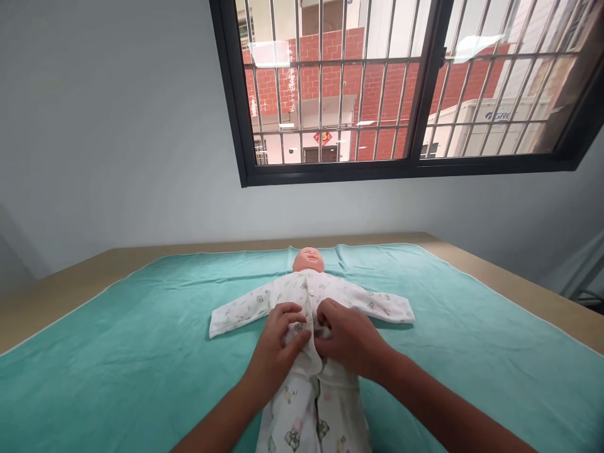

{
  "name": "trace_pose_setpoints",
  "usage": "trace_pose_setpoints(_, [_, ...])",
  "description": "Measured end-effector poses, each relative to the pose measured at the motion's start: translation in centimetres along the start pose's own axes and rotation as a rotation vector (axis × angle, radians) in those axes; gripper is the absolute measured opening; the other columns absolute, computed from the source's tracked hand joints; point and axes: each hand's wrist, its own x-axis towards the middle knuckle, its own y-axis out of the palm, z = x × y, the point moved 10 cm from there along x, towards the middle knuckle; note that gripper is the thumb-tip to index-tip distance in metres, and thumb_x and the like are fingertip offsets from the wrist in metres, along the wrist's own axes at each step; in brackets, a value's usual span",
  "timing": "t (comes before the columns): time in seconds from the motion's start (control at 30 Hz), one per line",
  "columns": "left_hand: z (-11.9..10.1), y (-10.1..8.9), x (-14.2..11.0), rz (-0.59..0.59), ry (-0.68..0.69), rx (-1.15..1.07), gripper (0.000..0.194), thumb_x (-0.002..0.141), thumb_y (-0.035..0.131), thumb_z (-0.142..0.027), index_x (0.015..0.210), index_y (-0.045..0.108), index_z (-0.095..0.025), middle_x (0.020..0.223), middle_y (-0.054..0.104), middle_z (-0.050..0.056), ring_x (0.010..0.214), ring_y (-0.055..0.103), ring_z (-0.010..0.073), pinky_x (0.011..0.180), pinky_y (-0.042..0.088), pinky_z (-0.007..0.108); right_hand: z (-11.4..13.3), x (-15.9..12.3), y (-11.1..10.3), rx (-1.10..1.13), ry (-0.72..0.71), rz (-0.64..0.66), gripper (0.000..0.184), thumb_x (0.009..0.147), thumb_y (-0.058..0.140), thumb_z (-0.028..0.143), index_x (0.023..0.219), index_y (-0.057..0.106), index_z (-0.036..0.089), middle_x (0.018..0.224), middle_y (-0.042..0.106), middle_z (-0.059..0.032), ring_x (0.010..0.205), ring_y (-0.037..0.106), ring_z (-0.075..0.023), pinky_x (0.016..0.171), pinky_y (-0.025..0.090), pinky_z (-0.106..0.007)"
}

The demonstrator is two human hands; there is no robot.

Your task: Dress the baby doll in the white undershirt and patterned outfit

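A baby doll (pixel 309 259) lies on its back, dressed in a white baby shirt (pixel 257 303) printed with small animals, its long sleeves spread to both sides. Matching baby pants (pixel 292 418) cover the legs. At the shirt's front opening, my left hand (pixel 278 343) has its thumb and curved fingers on the edge of the cloth. Across from it, my right hand (pixel 352 333) is closed, with bent fingers gripping the other front edge. One button (pixel 311 293) shows near the collar. My fingers hide part of the front seam.
A green cloth (pixel 155 327) with light wrinkles spreads under the doll over a wooden table (pixel 472 264). Behind the table stand a pale wall (pixel 141 157) and a black-framed window (pixel 330 170) with metal bars. A grey metal frame (pixel 585 270) is at the far right.
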Motion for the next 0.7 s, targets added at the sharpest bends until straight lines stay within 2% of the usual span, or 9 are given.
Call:
trace_pose_setpoints(0.13, [-1.1,0.6,-0.5,0.038,0.032,0.05,0.018,0.088,0.059,-0.032,0.103,0.062,-0.025,0.124,0.052,0.008,0.12,0.046,0.025,0.103,0.039,0.043,1.1,-1.7,0.3,-0.216,0.041,-0.02,0.011,0.074,0.056,0.02,0.08,0.047,0.021,0.081,0.057,-0.0007,0.061,0.05,-0.0138,0.051,0.014,-0.03])
trace_pose_setpoints(0.3, [-3.4,1.5,-1.3,0.163,0.131,0.123,0.039,0.08,0.068,-0.032,0.116,0.055,-0.026,0.129,0.049,0.01,0.123,0.044,0.0289,0.105,0.037,0.048,1.5,-1.7,1.5,-0.373,0.068,0.076,0.022,0.07,0.062,0.017,0.088,0.05,0.02,0.088,0.058,-0.0061,0.067,0.057,-0.0188,0.049,0.015,-0.03])
trace_pose_setpoints(0.4, [-3.4,1.2,-2.1,0.167,0.147,0.187,0.045,0.075,0.068,-0.02,0.116,0.051,-0.026,0.131,0.047,0.01,0.125,0.043,0.0291,0.107,0.036,0.05,1.7,-1.7,1.5,-0.414,0.05,0.034,0.01,0.077,0.058,0.017,0.085,0.051,0.02,0.084,0.059,-0.0073,0.066,0.057,-0.0183,0.049,0.013,-0.031])
trace_pose_setpoints(0.47, [-3.0,1.0,-2.5,0.141,0.137,0.249,0.041,0.073,0.063,-0.013,0.11,0.052,-0.026,0.131,0.047,0.01,0.125,0.042,0.029,0.105,0.037,0.05,1.8,-1.7,1.1,-0.382,0.023,-0.031,0.004,0.083,0.05,0.018,0.08,0.05,0.02,0.08,0.059,-0.006,0.063,0.055,-0.0168,0.05,0.013,-0.031])
trace_pose_setpoints(0.6, [-3.0,0.4,-3.0,0.043,0.145,0.417,0.015,0.08,0.057,-0.013,0.09,0.056,-0.024,0.12,0.052,0.008,0.114,0.047,0.0273,0.094,0.042,0.045,0.8,-1.8,0.3,-0.203,0.036,-0.105,0.015,0.083,0.048,0.021,0.069,0.042,0.021,0.071,0.057,-0.0017,0.057,0.046,-0.0139,0.053,0.016,-0.031])
trace_pose_setpoints(0.7, [-3.8,0.2,-3.2,-0.008,0.196,0.536,0.009,0.087,0.051,-0.015,0.087,0.056,-0.022,0.103,0.058,0.006,0.098,0.051,0.0234,0.083,0.042,0.041,0.0,-1.6,-0.1,-0.027,0.05,-0.11,0.02,0.082,0.049,0.023,0.066,0.038,0.021,0.065,0.054,0.0004,0.056,0.042,-0.0133,0.054,0.02,-0.03])
